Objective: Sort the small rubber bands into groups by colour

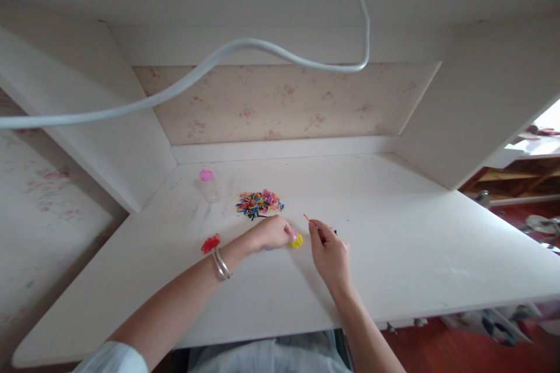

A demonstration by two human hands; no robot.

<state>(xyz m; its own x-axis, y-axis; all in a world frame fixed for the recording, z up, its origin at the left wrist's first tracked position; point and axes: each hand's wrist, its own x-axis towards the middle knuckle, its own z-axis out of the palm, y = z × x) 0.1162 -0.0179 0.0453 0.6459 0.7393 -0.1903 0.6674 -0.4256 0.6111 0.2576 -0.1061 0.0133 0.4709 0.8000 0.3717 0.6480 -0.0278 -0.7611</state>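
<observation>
My right hand (331, 253) pinches a thin red rubber band (307, 217), which sticks out past the fingertips above the white table. Close by on the left, my left hand (276, 232) has its fingers closed at a small pile of yellow rubber bands (297, 240); what they hold, if anything, is hidden. Behind the left hand lies a large mixed heap of colourful rubber bands (259, 202). A red pile of bands (210, 243) sits left of the left wrist. Some black bands (335, 232) show just past the right hand, partly hidden. A bit of blue peeks from under the left hand.
A clear bottle with a pink lid (206, 175) lies at the back left of the white table (411, 233). Side panels (476, 93) and an overhead cabinet enclose the table. A white cable (258, 44) hangs across the upper view.
</observation>
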